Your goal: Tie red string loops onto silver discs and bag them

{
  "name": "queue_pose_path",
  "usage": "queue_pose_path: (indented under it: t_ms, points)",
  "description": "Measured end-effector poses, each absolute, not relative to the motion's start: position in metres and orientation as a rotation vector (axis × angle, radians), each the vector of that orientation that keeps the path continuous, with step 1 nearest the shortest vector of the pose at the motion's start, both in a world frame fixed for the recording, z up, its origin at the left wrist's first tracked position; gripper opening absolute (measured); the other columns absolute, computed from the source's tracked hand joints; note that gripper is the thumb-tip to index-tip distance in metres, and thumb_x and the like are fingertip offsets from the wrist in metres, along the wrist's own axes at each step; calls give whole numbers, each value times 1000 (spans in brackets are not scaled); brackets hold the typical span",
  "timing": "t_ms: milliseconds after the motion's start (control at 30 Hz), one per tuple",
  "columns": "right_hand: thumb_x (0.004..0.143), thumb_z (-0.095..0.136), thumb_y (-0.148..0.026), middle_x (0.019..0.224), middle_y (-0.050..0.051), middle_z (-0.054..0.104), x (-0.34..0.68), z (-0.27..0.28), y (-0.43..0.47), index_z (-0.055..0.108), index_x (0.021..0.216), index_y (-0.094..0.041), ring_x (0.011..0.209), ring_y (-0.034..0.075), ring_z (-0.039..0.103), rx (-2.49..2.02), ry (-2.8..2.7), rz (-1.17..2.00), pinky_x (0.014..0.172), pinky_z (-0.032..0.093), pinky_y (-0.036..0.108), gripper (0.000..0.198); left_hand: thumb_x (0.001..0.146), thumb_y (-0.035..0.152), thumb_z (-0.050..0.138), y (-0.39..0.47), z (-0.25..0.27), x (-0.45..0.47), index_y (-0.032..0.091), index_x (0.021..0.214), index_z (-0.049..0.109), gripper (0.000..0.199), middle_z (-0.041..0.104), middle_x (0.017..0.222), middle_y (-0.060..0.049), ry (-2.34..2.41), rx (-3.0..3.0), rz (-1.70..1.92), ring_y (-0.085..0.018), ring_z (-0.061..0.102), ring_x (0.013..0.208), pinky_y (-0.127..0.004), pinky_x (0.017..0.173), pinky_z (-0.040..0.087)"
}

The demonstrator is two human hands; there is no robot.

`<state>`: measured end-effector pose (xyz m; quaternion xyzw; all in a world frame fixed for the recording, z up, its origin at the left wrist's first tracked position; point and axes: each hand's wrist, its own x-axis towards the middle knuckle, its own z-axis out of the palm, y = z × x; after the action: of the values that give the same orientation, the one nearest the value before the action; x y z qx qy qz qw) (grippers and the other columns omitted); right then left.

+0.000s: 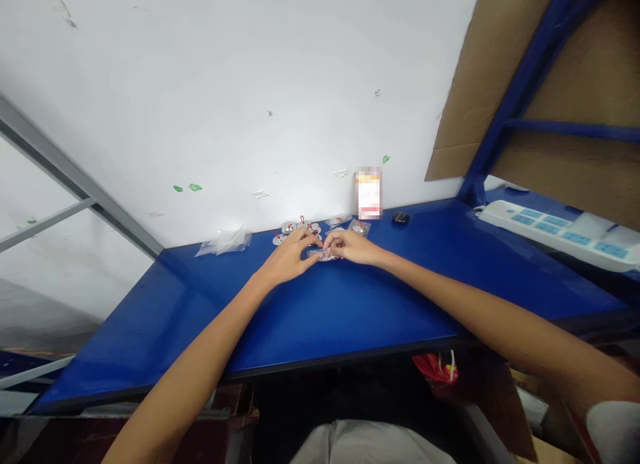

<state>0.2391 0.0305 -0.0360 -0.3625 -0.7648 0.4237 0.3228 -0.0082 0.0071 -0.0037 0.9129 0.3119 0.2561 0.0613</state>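
A small clear plastic bag (327, 256) with something shiny in it lies low over the blue table, between my two hands. My left hand (293, 256) curves around its left side, thumb and fingertips gripping the edge. From the right, my right hand (356, 247) pinches the top of the same bag. Behind my left hand sits a cluster of round silvery-white pieces (289, 227) with red cord loops, partly hidden by the fingers. Beyond my right hand lie bagged round pieces (360, 227) with red bits.
Flat clear plastic bags (226, 242) lie at the table's back left. A blurred-out upright box (369, 194) stands against the wall, with a small black case (401, 218) to its right. A white power strip (560, 234) is at the right, beside a blue metal frame (520, 91).
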Motion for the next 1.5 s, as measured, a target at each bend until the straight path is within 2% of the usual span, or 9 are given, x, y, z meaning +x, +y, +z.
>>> queue_pose_path:
  t_ms: [133, 300, 400, 533, 667, 933, 1100, 1300, 1500]
  points:
    - [83, 76, -31, 68, -1, 68, 241, -38, 37, 72, 92, -19, 66, 17, 65, -891, -1857, 1340, 65, 53, 30, 16, 101, 35, 73, 6, -3, -9, 26, 122, 74, 23, 68, 123, -10, 832, 2870, 665, -30, 63, 120, -45, 105, 52]
    - [85, 80, -43, 72, 1, 70, 242, -33, 34, 71, 90, -19, 65, 18, 65, -891, -1816, 1412, 63, 53, 30, 26, 106, 28, 62, 10, -12, -8, 25, 118, 73, 17, 75, 121, -9, 902, 2821, 627, -26, 70, 114, -39, 98, 55]
    - [92, 75, -51, 83, 4, 72, 244, -26, 26, 73, 101, -20, 73, 20, 67, -913, -1978, 1111, 69, 54, 33, 32, 108, 29, 58, 12, -11, -9, 26, 116, 73, 18, 79, 116, -7, 973, 2777, 653, -26, 74, 108, -38, 95, 56]
    - [95, 78, -44, 110, 8, 77, 245, -19, 18, 76, 118, -24, 95, 24, 71, -825, -2202, 546, 86, 53, 36, 30, 110, 36, 54, 13, -9, -11, 25, 115, 72, 21, 81, 108, -6, 1049, 2602, 772, -26, 78, 97, -39, 90, 59]
    - [101, 69, -37, 90, 4, 80, 244, -20, 21, 81, 105, -22, 80, 22, 71, -867, -2140, 582, 76, 51, 34, 19, 106, 50, 61, 11, -9, -7, 22, 116, 69, 31, 81, 98, -6, 986, 2147, 847, -24, 81, 80, -37, 77, 66]
    - [90, 80, -48, 82, 4, 81, 241, -30, 31, 84, 93, -22, 72, 22, 74, -917, -1838, 882, 71, 58, 36, 26, 89, 55, 83, 14, -11, -3, 15, 107, 73, 46, 82, 86, -11, 960, 1767, 935, -29, 84, 81, -43, 78, 71]
    - [94, 78, -48, 79, 4, 81, 235, -40, 25, 81, 101, -22, 73, 23, 79, -879, -1873, 1086, 63, 62, 33, 28, 86, 51, 87, 20, -17, -7, 15, 101, 74, 41, 82, 83, -10, 1036, 1737, 896, -28, 83, 76, -43, 74, 72]
    - [96, 76, -48, 83, 6, 83, 238, -30, 24, 82, 109, -19, 63, 20, 77, -910, -1874, 1034, 46, 53, 25, 32, 88, 56, 84, 17, -10, -8, 15, 106, 76, 45, 81, 83, -10, 1018, 1787, 927, -27, 83, 74, -39, 71, 71]
    - [97, 75, -38, 91, 7, 84, 263, -14, 43, 84, 105, -20, 73, 24, 79, -1028, -1791, 742, 66, 63, 35, 22, 101, 57, 64, 22, -8, -17, 16, 110, 73, 43, 83, 101, -12, 1141, 1895, 957, -19, 78, 63, -28, 52, 61]
